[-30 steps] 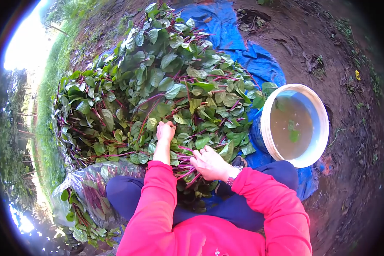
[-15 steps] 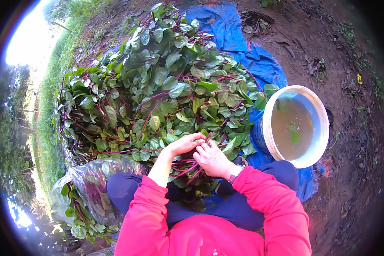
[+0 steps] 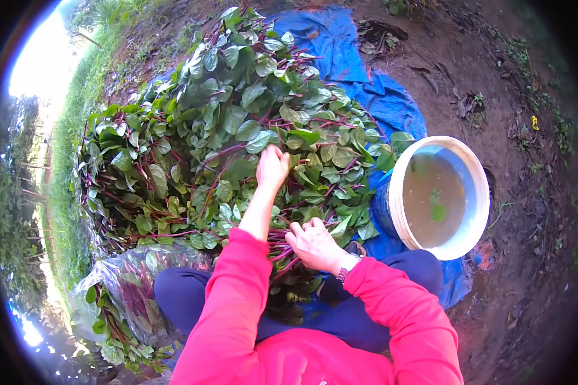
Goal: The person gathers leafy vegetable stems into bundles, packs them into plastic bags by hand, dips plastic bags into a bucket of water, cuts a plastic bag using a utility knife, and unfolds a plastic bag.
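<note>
A large heap of leafy greens [image 3: 237,109] with purple-red stems lies in front of my crossed legs. My left hand [image 3: 273,167] reaches into the middle of the heap, its fingers curled among the leaves; what they hold, if anything, is hidden. Lower and to the right, my right hand [image 3: 316,246] is closed around a bunch of purple stems [image 3: 281,244] near my lap, with the leaves pointing away to the far side.
A white-rimmed bucket [image 3: 399,192] of murky water with a green leaf afloat stands at the right on a blue tarp [image 3: 392,106]. A clear plastic bag [image 3: 138,282] of greens lies at the lower left. Bare soil [image 3: 520,256] stretches along the right.
My left hand came in beside my right hand at the stems, then moved away up into the heap. My right hand has stayed at the bunch.
</note>
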The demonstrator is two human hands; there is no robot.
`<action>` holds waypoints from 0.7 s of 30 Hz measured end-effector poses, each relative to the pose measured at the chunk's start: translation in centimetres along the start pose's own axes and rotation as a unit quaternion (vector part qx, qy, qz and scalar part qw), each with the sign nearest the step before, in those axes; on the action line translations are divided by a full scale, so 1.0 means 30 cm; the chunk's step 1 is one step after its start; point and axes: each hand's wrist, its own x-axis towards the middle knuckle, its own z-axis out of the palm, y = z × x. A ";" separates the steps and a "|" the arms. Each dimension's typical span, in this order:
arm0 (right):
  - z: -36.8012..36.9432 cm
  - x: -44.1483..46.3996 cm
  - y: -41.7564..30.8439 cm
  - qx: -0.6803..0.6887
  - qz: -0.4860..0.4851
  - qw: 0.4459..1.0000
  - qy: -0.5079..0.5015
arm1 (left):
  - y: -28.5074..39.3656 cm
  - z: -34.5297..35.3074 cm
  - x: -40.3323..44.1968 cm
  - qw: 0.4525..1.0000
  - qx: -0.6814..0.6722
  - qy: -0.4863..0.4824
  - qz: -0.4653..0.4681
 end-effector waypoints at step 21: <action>-0.149 0.074 0.052 0.013 -0.029 0.990 0.137 | 0.065 -0.509 -0.301 0.922 -0.098 -0.352 0.127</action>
